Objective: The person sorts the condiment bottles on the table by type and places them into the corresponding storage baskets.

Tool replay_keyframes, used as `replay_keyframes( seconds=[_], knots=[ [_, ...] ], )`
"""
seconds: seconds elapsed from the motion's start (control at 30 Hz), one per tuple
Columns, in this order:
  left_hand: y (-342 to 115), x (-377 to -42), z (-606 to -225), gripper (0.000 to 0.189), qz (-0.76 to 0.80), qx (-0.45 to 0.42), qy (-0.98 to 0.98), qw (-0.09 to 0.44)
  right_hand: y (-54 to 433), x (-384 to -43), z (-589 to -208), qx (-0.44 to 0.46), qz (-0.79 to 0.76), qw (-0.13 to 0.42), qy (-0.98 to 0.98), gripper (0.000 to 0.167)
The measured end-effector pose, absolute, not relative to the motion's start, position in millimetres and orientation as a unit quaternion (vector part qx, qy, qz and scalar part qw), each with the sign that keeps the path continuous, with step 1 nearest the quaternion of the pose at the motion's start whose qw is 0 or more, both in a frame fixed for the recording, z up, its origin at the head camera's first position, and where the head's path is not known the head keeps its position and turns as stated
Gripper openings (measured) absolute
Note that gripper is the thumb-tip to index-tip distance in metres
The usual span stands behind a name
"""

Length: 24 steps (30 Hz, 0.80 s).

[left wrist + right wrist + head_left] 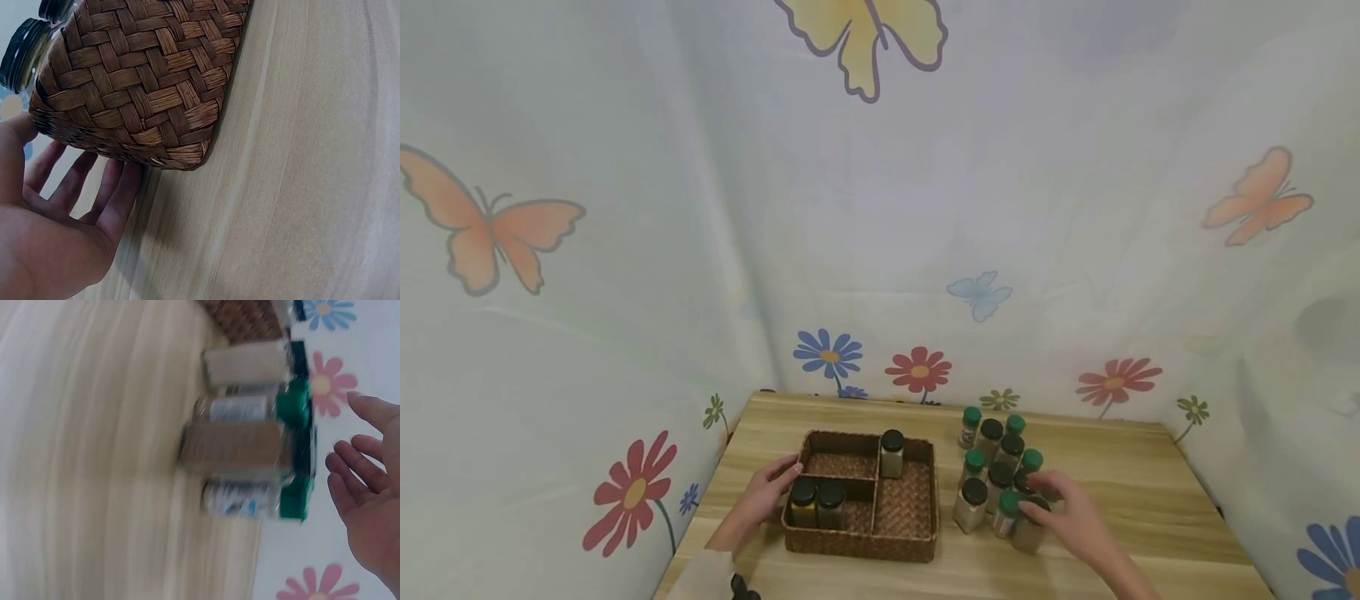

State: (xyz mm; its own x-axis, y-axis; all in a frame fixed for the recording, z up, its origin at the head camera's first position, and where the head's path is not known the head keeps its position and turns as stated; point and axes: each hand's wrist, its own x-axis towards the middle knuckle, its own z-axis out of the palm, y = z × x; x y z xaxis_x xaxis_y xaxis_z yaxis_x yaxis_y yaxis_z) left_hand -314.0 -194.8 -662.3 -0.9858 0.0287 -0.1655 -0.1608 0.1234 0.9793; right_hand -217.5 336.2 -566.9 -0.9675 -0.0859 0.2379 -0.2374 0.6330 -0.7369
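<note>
My left hand (pixel 765 492) rests against the left side of a brown woven basket (pixel 859 546). In the left wrist view, its extended fingers touch the basket's outer wall, with the thumb near the top edge. Two black-lidded jars, one of them a yellowish jar (pixel 804 504), stand in the basket's front left compartment. A pale jar (pixel 892 458) is at the back of the right compartment. My right hand (pixel 1071 518) hovers by the lids of the grouped spice jars, fingers parted and holding nothing. Nearest it are a brown jar (pixel 237 445) and a green-capped bottle (pixel 1006 518).
Several black- and green-lidded jars, including a pale square jar (pixel 971 508), stand close together right of the basket. They share a light wooden table (pixel 1120 475). A white curtain (pixel 880 208) with flowers and butterflies hangs behind and on both sides.
</note>
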Motion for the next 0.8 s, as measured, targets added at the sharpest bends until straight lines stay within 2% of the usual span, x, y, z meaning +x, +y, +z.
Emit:
replay_keyframes(
  seconds=[0.27, 0.6, 0.8],
  knots=[
    [-196.6, -314.2, -665.9, 0.064, 0.666, -0.043, 0.742, 0.072, 360.1, -212.5, -581.9, 0.092, 0.361, 0.081, -0.925, 0.046],
    [-193.7, -312.1, -665.7, 0.061, 0.662, -0.049, 0.744, 0.074, 358.3, -208.9, -594.5, 0.104, 0.335, 0.085, -0.933, 0.047],
    [-195.0, -312.6, -663.2, 0.066, 0.663, -0.046, 0.744, 0.072, 357.8, -210.4, -596.3, 0.095, 0.341, 0.079, -0.932, 0.047]
  ],
)
